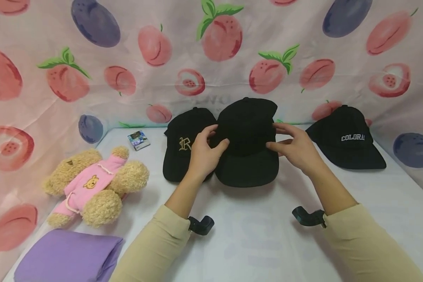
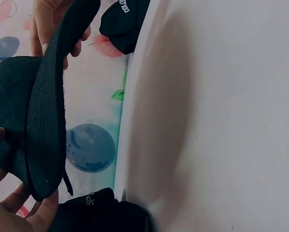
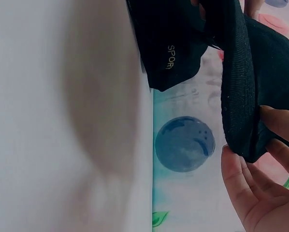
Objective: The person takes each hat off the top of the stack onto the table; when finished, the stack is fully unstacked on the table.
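Observation:
A plain black cap is held up off the table between both hands, its brim toward me. My left hand pinches its left side, thumb in front and fingers behind. On the other side my right hand grips the edge the same way. In the left wrist view the lifted cap casts a shadow on the white surface. Behind my left hand stands a black cap with a gold letter, partly hidden. Farther right sits a black cap with white lettering.
A teddy bear in a pink top lies at the left. In front of it is a folded purple cloth. A small blue box rests near the back edge of the white table. Fruit-printed fabric hangs behind.

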The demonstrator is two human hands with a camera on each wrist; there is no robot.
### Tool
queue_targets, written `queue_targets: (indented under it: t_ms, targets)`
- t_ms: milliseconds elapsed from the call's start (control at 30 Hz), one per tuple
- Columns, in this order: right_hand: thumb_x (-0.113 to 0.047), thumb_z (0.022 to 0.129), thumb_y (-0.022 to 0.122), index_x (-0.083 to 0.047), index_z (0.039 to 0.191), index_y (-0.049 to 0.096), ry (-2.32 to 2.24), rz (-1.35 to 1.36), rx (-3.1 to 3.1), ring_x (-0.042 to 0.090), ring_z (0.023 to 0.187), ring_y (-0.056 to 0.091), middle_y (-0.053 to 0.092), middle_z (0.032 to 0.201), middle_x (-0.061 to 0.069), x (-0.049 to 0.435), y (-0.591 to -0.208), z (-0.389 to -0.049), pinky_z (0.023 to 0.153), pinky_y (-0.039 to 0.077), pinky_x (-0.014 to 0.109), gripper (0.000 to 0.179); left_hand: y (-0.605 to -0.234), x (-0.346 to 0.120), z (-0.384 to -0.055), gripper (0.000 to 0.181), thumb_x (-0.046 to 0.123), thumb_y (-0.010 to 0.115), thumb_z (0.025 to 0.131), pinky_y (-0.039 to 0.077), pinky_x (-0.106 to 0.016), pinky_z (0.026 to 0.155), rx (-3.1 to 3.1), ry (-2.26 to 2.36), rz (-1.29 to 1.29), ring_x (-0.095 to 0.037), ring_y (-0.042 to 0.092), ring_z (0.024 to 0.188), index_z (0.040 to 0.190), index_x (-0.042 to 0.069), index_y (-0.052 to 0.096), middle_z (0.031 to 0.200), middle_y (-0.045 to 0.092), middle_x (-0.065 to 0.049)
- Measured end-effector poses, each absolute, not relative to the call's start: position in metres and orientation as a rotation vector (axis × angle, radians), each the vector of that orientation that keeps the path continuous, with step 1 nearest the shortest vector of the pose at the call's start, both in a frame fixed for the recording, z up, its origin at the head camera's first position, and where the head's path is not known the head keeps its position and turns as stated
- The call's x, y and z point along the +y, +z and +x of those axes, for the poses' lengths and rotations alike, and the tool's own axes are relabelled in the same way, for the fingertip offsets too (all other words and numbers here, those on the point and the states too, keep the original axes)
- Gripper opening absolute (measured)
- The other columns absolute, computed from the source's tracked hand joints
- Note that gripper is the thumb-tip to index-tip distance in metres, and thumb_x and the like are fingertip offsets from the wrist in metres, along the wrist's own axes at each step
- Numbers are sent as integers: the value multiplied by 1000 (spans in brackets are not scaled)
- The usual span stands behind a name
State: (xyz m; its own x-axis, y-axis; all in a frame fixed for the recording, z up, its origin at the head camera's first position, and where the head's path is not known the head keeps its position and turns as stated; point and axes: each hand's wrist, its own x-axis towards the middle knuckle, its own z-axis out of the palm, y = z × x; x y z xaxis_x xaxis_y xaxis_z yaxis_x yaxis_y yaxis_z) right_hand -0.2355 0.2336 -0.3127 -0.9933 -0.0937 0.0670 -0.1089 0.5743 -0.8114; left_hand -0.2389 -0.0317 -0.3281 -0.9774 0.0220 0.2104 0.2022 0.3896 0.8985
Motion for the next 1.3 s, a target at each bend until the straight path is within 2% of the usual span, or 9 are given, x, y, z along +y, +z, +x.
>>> queue_targets:
  t_ms: [100,333,567,700,833,1033,1167,1300]
  targets:
    - [-32,96,74,-21,159,42,1418,174,-2780,30,115,68,47,158,15,236,-312,-236,82,53,26,72,-330,-29,-240,55,27,70,96,44,-47,112,-2487,-1637,-196,-30,53,134,148,15,55,145,57,-13]
    - [-31,96,74,-18,159,41,1371,159,-2802,35,118,67,47,158,18,243,-313,-237,83,53,30,72,-334,-22,-244,55,27,71,96,46,-47,111,-2490,-1651,-197,-31,55,132,148,16,56,145,57,-13]
    - [-33,97,73,-18,159,41,1347,143,-2813,28,110,69,47,158,17,248,-313,-237,84,52,32,72,-333,-14,-248,55,27,71,95,47,-48,108,-2494,-1632,-200,-31,56,127,147,15,56,143,59,-14]
    - [-30,97,73,-16,159,41,1327,136,-2823,34,116,68,47,158,19,251,-314,-239,82,52,29,71,-336,-9,-250,55,26,71,96,46,-48,110,-2507,-1646,-192,-31,54,132,147,15,56,144,59,-13]
    - [-28,98,72,-16,160,39,1318,128,-2838,39,124,65,45,159,21,253,-315,-240,84,54,33,72,-340,-5,-252,55,26,71,96,45,-49,112,-2515,-1657,-188,-31,52,137,147,15,56,145,59,-13]
    - [-27,99,71,-15,161,37,1327,108,-2848,40,126,63,43,160,22,258,-318,-242,91,54,43,72,-342,1,-255,54,27,71,96,43,-49,114,-2530,-1641,-182,-32,51,138,147,16,56,144,59,-14]
    - [-28,99,71,-15,161,36,1324,99,-2852,41,126,63,42,160,22,262,-321,-243,89,54,38,73,-342,4,-257,53,28,71,96,42,-49,114,-2541,-1631,-183,-33,51,138,146,16,57,143,59,-14]
    - [-28,99,71,-15,162,35,1323,90,-2858,42,127,61,42,160,23,265,-322,-243,83,54,28,73,-342,8,-257,53,28,71,96,42,-49,114,-2550,-1628,-179,-33,52,137,145,16,58,143,60,-14]
